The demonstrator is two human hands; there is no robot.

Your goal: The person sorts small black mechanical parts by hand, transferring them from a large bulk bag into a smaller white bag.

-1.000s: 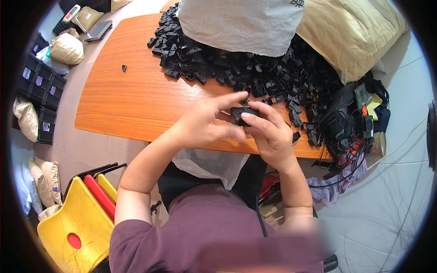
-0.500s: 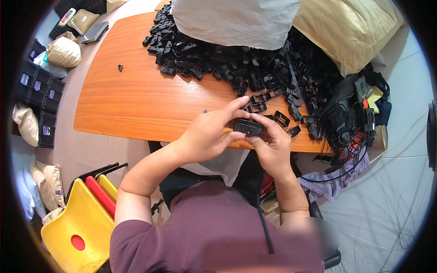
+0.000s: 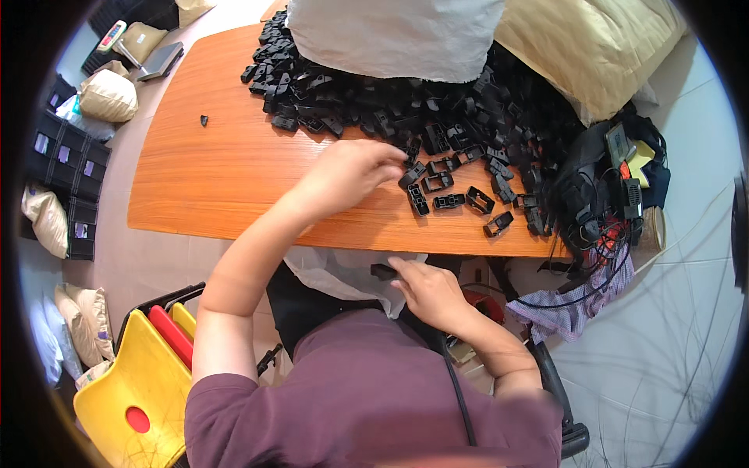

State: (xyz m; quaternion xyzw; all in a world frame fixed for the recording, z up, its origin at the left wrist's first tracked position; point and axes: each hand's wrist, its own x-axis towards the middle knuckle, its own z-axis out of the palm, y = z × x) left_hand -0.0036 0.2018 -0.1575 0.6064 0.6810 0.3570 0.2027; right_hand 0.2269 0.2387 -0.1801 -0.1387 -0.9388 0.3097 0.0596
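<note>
My left hand (image 3: 351, 175) is over the table, palm down, its fingers stretched toward the black plastic parts. Its fingertips are at a small black part (image 3: 412, 148) at the edge of the pile; whether they touch it is unclear. Below the table's front edge, my right hand (image 3: 433, 292) has a black plastic part (image 3: 382, 271) at its fingertips. That part is over a white bag (image 3: 331, 277) spread across my lap. Several loose black frame-shaped parts (image 3: 479, 200) lie near the table edge, just right of my left hand.
A large heap of black parts (image 3: 351, 97) covers the back of the wooden table (image 3: 187, 171), under a white sack (image 3: 390, 39) and a tan sack (image 3: 585, 47). Cables and a dark bag (image 3: 573, 183) crowd the right side. Yellow and red chairs (image 3: 117, 390) stand lower left.
My hands have parted from the black part they both held. The right one has dropped below the table edge with a black part; the left has moved up and left toward the pile.
</note>
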